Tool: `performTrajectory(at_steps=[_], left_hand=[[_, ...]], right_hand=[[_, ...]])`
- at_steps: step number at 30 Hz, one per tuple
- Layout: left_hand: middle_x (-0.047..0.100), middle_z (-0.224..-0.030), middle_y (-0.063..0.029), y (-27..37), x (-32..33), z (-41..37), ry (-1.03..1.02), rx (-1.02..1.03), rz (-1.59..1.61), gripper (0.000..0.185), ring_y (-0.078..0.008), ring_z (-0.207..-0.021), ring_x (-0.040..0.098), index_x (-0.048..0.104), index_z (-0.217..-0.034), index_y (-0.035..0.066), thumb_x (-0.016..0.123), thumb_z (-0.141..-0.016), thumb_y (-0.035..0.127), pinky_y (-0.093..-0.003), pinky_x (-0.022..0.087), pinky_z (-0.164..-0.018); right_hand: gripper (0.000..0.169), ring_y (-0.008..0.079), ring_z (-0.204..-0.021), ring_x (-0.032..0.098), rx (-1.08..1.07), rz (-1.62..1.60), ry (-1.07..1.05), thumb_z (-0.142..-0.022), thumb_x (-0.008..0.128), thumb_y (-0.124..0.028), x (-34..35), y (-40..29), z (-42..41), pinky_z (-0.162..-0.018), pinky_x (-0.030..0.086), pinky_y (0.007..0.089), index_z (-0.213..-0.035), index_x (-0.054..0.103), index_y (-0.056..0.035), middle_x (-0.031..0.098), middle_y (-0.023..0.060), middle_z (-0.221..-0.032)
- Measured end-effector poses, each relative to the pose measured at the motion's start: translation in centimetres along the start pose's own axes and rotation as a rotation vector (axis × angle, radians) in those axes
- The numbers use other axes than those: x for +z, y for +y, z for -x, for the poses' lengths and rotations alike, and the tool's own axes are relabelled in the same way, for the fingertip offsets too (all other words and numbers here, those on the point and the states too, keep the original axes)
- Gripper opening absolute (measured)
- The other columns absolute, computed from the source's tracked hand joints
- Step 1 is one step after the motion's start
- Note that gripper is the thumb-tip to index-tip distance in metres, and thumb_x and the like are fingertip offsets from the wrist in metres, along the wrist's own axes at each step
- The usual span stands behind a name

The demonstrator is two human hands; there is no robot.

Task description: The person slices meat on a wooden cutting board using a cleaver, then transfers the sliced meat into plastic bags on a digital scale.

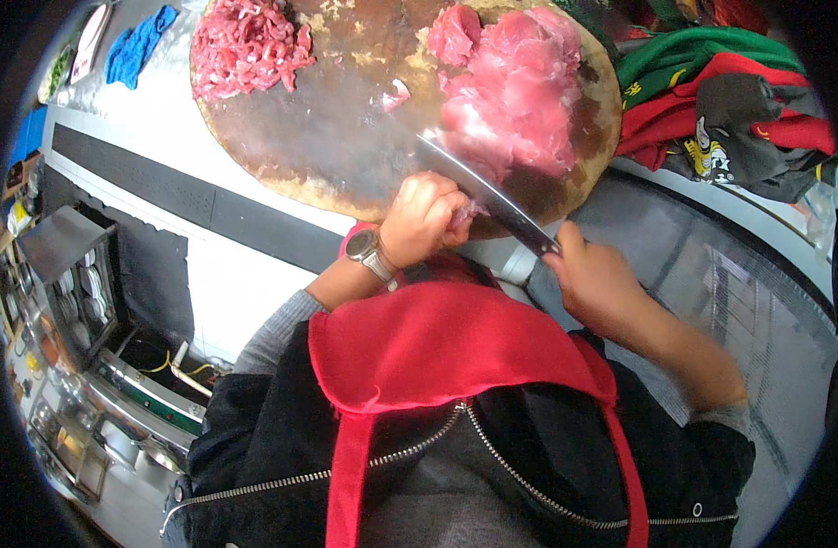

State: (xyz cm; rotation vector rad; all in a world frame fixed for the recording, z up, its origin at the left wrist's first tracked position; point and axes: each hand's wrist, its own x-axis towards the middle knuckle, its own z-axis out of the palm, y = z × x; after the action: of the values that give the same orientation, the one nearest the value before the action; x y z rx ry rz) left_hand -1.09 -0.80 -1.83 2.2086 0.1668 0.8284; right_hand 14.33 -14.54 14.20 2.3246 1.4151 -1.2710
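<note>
My right hand [593, 277] grips the handle of a long-bladed knife [487, 192], whose blade slants up and left over the near part of a round wooden chopping board [289, 144]. Close to the blade's left side, my left hand [426, 216], with a wristwatch on its wrist, is closed on a small piece of raw meat [465, 214] at the board's near edge. A heap of thin raw meat slices [515, 89] lies on the board's right. Meat cut in strips [244, 48] is piled at the far left. Between the piles lies a small scrap of meat [396, 96].
A blue cloth [140, 46] lies on the white surface left of the board. Red, green and dark garments or cloths [734, 116] are heaped at right. An open cabinet with stacked dishes [83, 294] stands at lower left. My red apron [453, 342] is just below my hands.
</note>
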Motion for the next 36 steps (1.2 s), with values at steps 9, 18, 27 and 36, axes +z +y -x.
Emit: performTrajectory(at_steps=[9,18,27,36], left_hand=[[0.051,-0.09,-0.008,-0.3,0.1,0.4,-0.006,0.022,0.032,0.035,-0.0262,-0.085,0.052,0.054,-0.093,0.008,0.068,-0.062,0.008,-0.0374,0.042,-0.077],[0.052,-0.09,-0.0067,0.0,0.5,0.8,0.068,0.008,-0.028,0.034,-0.0259,-0.085,0.052,0.054,-0.092,0.01,0.07,-0.062,0.009,-0.0365,0.043,-0.077],[0.051,-0.089,-0.0065,0.2,0.3,0.2,0.021,0.009,0.007,0.036,-0.0253,-0.084,0.051,0.054,-0.09,0.01,0.07,-0.058,0.008,-0.0362,0.041,-0.076],[0.05,-0.09,-0.0059,0.2,0.2,0.4,0.031,-0.02,0.009,0.033,-0.0257,-0.084,0.051,0.053,-0.089,0.01,0.068,-0.06,0.009,-0.0361,0.041,-0.076]], right_hand=[[0.023,0.0381,-0.054,0.059,-0.23,-0.006,0.396,-0.086,0.05,-0.022,3.4,-1.3,-7.9,-0.048,0.045,0.0496,-0.088,0.04,-0.0016,0.057,0.0195,-0.058],[0.022,0.0422,-0.062,0.057,-0.015,0.007,0.133,-0.088,0.049,-0.022,-1.1,-0.5,-0.5,-0.052,0.044,0.0502,-0.092,0.038,-0.0026,0.057,0.022,-0.064],[0.022,0.0403,-0.057,0.057,-0.185,-0.063,0.235,-0.088,0.049,-0.022,1.4,-0.2,-4.0,-0.05,0.043,0.0502,-0.089,0.038,-0.0031,0.057,0.0205,-0.062],[0.024,0.0408,-0.062,0.058,0.036,-0.007,-0.014,-0.088,0.048,-0.022,-1.0,-0.2,-0.5,-0.055,0.045,0.0502,-0.094,0.036,-0.0016,0.058,0.0214,-0.066]])
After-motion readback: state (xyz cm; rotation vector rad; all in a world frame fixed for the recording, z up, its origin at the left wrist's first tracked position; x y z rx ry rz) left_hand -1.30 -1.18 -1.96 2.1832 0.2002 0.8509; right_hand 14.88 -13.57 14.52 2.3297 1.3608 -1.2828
